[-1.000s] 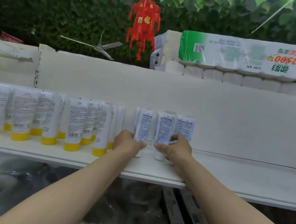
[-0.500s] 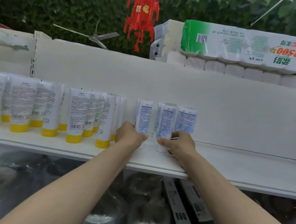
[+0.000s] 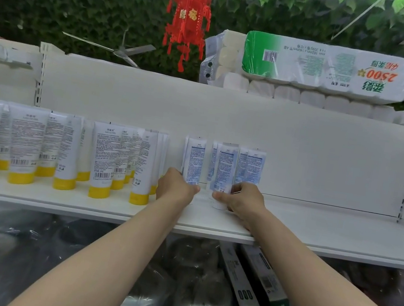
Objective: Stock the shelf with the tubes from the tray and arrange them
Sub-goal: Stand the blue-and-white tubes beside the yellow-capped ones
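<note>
Several white tubes with blue labels stand cap-down on the white shelf [image 3: 328, 232] near its middle. My left hand [image 3: 176, 188] grips the base of the leftmost blue-label tube [image 3: 194, 160]. My right hand [image 3: 244, 198] grips the base of the front blue-label tube [image 3: 225, 168], whose white cap shows under my fingers. Two more blue-label tubes [image 3: 252, 167] stand behind, against the back panel. No tray is in view.
Rows of white tubes with yellow caps [image 3: 103, 159] fill the shelf's left half. The shelf's right half is bare. Wrapped toilet paper packs [image 3: 326, 66] lie on top of the unit. Boxes [image 3: 248, 288] and plastic-wrapped goods sit on the level below.
Both hands stay on the same two tubes with hardly any shift. The view has tilted slightly, so the shelf sits a little higher in the frame than a second ago.
</note>
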Action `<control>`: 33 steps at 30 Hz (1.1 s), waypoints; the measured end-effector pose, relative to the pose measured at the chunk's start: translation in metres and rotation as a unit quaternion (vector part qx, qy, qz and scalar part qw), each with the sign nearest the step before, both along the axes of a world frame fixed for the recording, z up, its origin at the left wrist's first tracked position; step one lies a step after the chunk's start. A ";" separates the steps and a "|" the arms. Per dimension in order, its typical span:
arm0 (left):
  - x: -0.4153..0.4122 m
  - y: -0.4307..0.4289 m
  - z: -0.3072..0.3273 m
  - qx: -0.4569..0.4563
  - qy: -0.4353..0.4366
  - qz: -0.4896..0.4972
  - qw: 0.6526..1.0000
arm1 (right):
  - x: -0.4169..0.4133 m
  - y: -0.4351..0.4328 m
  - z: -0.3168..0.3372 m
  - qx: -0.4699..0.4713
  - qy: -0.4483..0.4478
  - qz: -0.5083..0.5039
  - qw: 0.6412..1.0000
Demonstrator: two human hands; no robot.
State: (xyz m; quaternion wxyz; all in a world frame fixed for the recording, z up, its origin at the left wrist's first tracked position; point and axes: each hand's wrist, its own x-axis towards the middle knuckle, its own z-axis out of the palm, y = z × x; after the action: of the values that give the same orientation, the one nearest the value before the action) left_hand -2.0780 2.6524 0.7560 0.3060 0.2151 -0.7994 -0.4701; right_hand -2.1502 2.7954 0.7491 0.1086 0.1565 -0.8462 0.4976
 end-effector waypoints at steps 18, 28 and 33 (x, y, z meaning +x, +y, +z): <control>-0.005 0.000 -0.001 0.000 -0.006 0.004 1.000 | 0.000 -0.003 0.000 -0.004 -0.011 0.002 1.000; -0.008 0.000 -0.001 -0.006 -0.008 0.011 1.000 | 0.002 -0.002 0.000 0.001 -0.006 0.007 1.000; -0.010 -0.001 -0.002 -0.011 -0.013 0.016 1.000 | 0.002 -0.002 0.000 -0.006 -0.010 0.008 1.000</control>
State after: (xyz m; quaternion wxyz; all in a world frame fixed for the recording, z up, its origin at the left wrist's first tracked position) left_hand -2.0882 2.6513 0.7544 0.3052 0.2301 -0.8053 -0.4532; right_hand -2.1484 2.7930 0.7492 0.0972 0.1577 -0.8430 0.5051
